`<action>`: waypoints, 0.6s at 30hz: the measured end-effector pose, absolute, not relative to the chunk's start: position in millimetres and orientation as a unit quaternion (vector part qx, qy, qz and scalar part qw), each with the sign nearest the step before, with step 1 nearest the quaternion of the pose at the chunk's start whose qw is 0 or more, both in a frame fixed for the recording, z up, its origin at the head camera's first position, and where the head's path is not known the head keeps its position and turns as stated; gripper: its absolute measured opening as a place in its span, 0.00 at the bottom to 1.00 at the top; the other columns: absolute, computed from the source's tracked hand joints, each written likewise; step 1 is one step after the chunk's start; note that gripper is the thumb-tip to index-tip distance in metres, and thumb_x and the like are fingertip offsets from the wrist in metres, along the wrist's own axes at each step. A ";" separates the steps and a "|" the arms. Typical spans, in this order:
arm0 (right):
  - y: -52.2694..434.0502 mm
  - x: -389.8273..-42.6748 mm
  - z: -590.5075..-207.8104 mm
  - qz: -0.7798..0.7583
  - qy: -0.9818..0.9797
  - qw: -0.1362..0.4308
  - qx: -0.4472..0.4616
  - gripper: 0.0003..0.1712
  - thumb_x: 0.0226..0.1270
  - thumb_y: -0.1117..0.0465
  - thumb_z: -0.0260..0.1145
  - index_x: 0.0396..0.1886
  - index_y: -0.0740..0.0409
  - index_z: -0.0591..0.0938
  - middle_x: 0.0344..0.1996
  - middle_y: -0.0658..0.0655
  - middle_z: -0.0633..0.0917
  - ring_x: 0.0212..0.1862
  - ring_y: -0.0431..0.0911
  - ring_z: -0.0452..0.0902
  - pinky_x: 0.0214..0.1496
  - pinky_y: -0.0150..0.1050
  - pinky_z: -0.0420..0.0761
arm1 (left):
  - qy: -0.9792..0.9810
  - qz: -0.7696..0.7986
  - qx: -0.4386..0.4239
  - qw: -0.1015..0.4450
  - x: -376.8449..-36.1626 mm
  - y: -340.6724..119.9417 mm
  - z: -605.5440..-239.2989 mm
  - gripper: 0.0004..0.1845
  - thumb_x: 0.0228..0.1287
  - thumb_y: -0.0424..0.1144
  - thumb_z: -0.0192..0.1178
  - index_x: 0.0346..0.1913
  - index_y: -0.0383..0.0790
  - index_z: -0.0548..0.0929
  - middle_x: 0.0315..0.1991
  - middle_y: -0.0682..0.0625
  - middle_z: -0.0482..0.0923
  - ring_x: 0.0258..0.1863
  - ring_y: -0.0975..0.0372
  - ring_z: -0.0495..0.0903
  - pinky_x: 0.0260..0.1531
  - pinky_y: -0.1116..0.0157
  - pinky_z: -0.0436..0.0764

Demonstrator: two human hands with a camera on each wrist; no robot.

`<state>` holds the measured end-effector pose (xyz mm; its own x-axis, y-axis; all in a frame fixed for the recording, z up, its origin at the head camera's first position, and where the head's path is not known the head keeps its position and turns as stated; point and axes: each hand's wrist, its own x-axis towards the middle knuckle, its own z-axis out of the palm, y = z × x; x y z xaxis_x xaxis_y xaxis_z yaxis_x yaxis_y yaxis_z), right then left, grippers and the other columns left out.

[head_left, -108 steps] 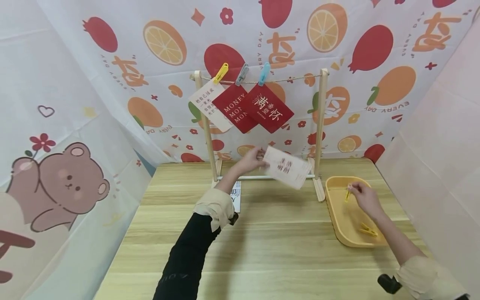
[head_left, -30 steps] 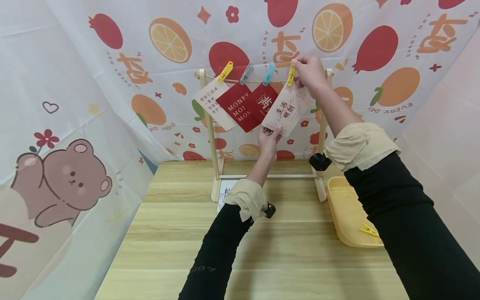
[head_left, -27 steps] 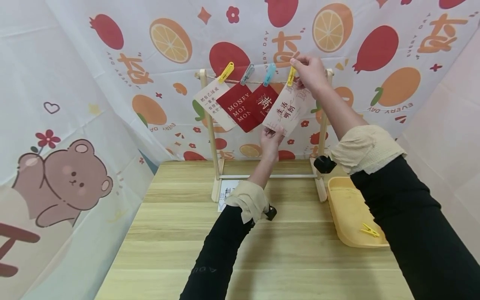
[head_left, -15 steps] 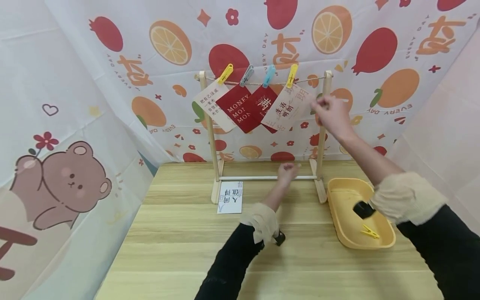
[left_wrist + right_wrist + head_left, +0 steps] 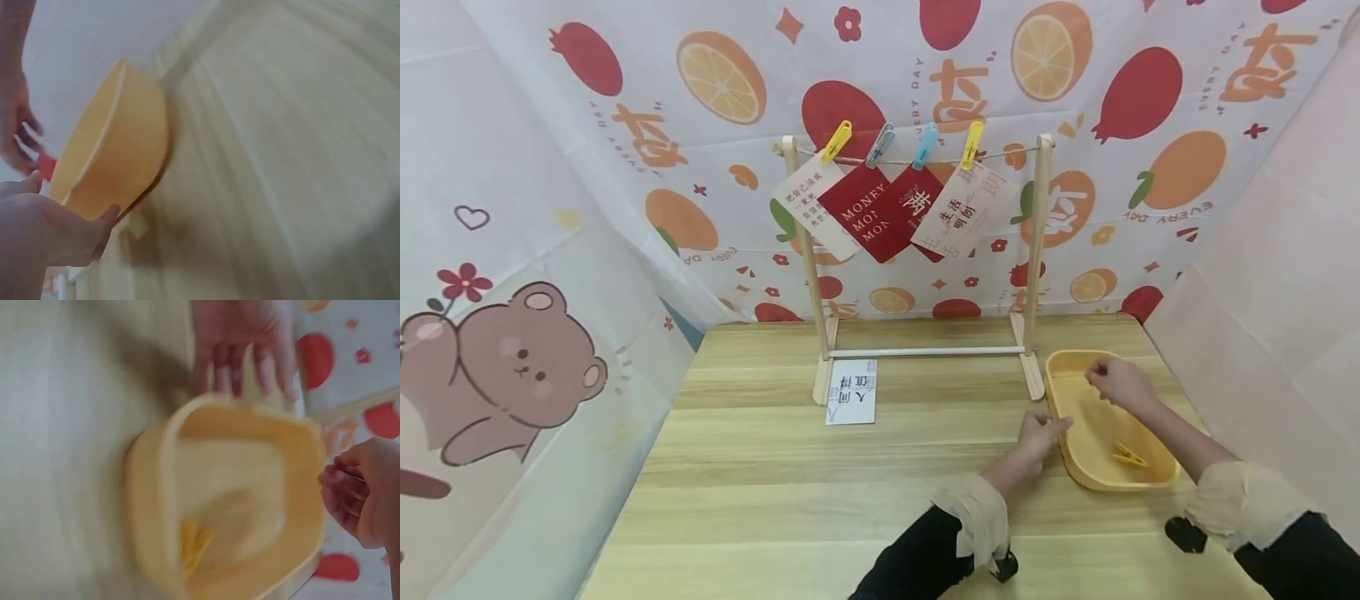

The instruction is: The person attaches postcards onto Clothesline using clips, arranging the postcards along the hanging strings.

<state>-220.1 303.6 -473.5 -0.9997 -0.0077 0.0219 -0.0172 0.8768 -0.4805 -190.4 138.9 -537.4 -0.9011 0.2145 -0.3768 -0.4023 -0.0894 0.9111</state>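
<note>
My left hand (image 5: 1036, 442) is beside the left wall of the yellow tray (image 5: 1078, 475), its fingers extended in the right wrist view. Whether they touch the wall I cannot tell. My right hand (image 5: 1122, 385) hovers over the tray's far part with loosely bent fingers and nothing visible in them. A yellow clothespin (image 5: 1129, 455) lies on the tray's floor. From the rope hang overlapping cards: a cream card (image 5: 817, 204), two red cards (image 5: 861, 212) and a pale card (image 5: 962, 212), the last under a yellow clothespin (image 5: 973, 145).
A wooden rack (image 5: 1036, 275) carries the rope, with a white bar (image 5: 925, 352) low between its posts. By its left foot a white card (image 5: 852, 392) with dark lettering lies on the wooden table (image 5: 760, 467). A fruit-print cloth (image 5: 715, 167) hangs behind.
Both hands have let go of the pale card and its yellow clothespin, which stay hanging on the rope. The right hand has come down over the tray; the left has moved right to the tray's side.
</note>
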 end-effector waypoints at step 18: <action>331.9 -149.1 -540.7 0.085 -0.976 -0.059 0.191 0.20 0.39 0.66 0.71 0.25 0.55 0.66 0.23 0.49 0.62 0.19 0.39 0.60 0.16 0.32 0.64 | 0.613 0.748 -0.075 0.242 -172.6 150.9 -557.9 0.11 0.57 0.26 0.60 0.38 0.34 0.68 0.33 0.47 0.66 0.35 0.53 0.77 0.36 0.57 0.80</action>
<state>-149.1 331.9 -540.7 -0.9205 -0.3822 -0.0818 -0.3622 0.9127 -0.1890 -172.6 150.9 -557.9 -0.8718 0.2697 -0.4090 -0.4541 -0.1317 0.8812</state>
